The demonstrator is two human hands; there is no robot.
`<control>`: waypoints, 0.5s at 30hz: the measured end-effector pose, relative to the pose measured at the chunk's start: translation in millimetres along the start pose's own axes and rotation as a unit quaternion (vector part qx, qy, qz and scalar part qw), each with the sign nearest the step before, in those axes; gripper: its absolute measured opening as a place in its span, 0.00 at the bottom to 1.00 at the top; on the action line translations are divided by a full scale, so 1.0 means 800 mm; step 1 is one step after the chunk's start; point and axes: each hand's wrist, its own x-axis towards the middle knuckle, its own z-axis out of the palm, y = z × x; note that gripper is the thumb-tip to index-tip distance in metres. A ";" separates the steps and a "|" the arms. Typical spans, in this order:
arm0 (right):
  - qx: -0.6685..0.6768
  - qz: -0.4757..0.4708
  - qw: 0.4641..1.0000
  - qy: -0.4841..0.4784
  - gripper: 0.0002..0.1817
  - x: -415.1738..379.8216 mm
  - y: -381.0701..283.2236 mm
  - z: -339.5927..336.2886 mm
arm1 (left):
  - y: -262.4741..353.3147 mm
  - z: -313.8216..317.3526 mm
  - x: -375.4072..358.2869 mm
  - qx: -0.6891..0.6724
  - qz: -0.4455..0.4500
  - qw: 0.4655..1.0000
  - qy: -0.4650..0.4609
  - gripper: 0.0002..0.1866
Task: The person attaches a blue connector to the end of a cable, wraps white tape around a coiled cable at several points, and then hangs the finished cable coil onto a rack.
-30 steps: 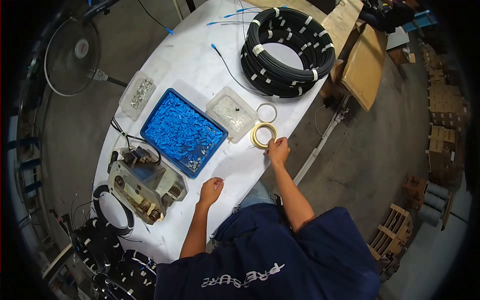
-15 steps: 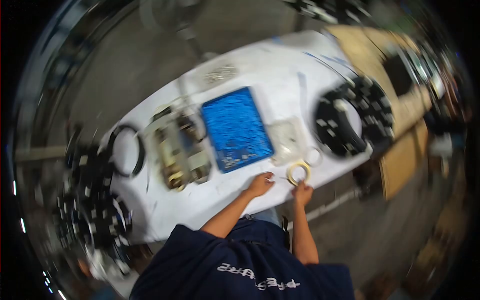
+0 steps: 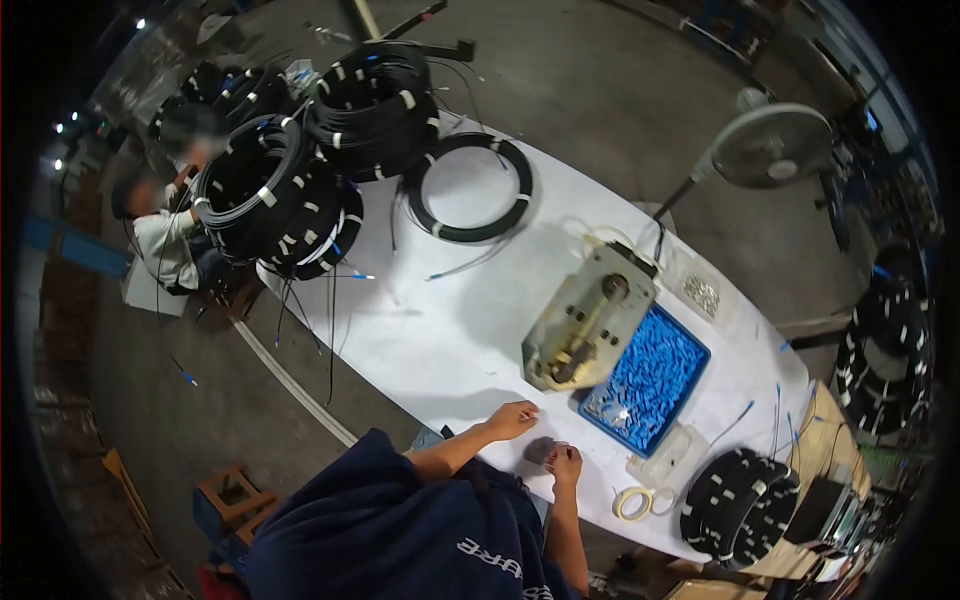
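Note:
My left hand [image 3: 513, 420] is over the near part of the white table [image 3: 440, 345], its thumb and fingertips pinched together around something too small to make out. Close to its right, my right hand [image 3: 564, 461] has its fingers curled in, and what is between them is hidden. A roll of masking tape [image 3: 631, 504] lies flat on the table to the right of that hand. Beyond both hands stands a metal bench machine [image 3: 595, 320]. It overlaps a blue tray [image 3: 657, 453] full of small blue pieces [image 3: 655, 370].
Stacked black cable coils [image 3: 372, 115] stand at the far left, with a single coil [image 3: 470, 236] nearby. A person [image 3: 165, 245] is beside the stack. Another coil bundle [image 3: 735, 505] and a clear bag [image 3: 668, 455] lie at right. A fan [image 3: 770, 145] stands beyond the table.
My view has swung left, bringing the coil stacks and fan into sight. My right hand has let go of the tape roll and moved toward my left hand, which still pinches.

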 end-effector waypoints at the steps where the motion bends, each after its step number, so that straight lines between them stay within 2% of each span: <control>1: -0.007 -0.009 1.000 -0.025 0.09 -0.001 -0.011 0.019 | -0.009 -0.026 -0.007 -0.014 -0.021 0.999 0.032 0.16; 2: -0.012 -0.015 1.000 -0.024 0.09 -0.003 -0.020 0.038 | -0.018 -0.051 -0.015 -0.019 -0.016 0.999 0.036 0.16; 4: -0.053 -0.031 0.996 -0.062 0.10 -0.004 -0.039 0.083 | -0.034 -0.104 -0.029 -0.015 -0.051 0.994 0.099 0.15; 7: -0.073 -0.021 0.994 -0.085 0.10 -0.008 -0.066 0.151 | -0.059 -0.177 -0.047 -0.059 -0.085 0.987 0.127 0.14; 12: -0.096 -0.003 0.983 -0.156 0.11 -0.004 -0.102 0.240 | -0.090 -0.265 -0.077 -0.110 -0.075 0.971 0.197 0.14; 15: -0.096 -0.005 0.982 -0.166 0.11 -0.001 -0.134 0.282 | -0.091 -0.308 -0.087 -0.118 -0.076 0.965 0.222 0.14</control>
